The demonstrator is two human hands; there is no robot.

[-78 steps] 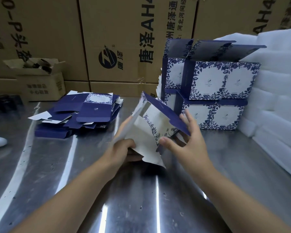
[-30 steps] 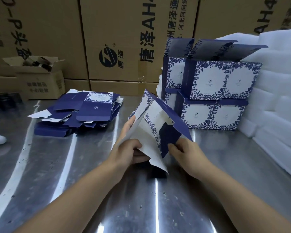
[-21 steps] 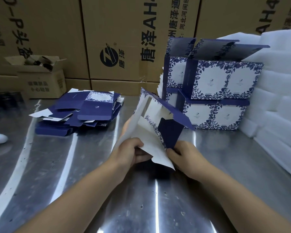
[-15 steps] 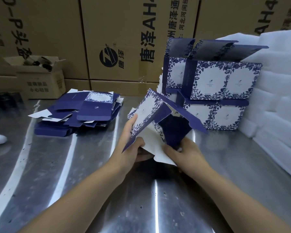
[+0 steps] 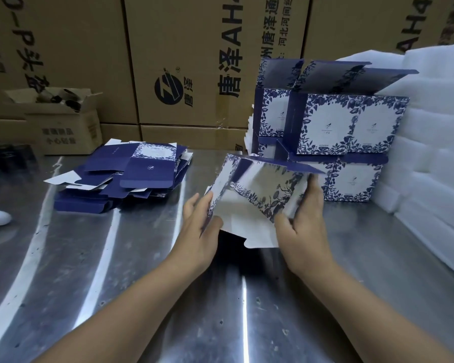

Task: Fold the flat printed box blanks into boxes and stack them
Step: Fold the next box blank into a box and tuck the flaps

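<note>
Mid-fold: left hand (image 5: 201, 231) and right hand (image 5: 306, 231) pinch a half-formed navy-and-white floral cardboard box blank (image 5: 257, 195); flaps likely need tucking next.

Brushed steel worktop (image 5: 142, 284) carries the items.

- **Centre:** partly folded blue-and-white printed card box (image 5: 257, 200), gripped at its 9 o'clock side by the left hand (image 5: 199, 231) and at its 3 o'clock side by the right hand (image 5: 304, 226).
- **10 o'clock:** loose pile of flat blue card blanks (image 5: 131, 174), with a small open brown carton (image 5: 63, 127) behind it.
- **1 o'clock:** two-tier stack of folded blue-and-white boxes (image 5: 330, 127).
- **3 o'clock:** white foam sheets (image 5: 435, 153), just beside the stack.
- **12 o'clock, rearmost:** wall of large brown corrugated cartons (image 5: 194, 61).
</note>
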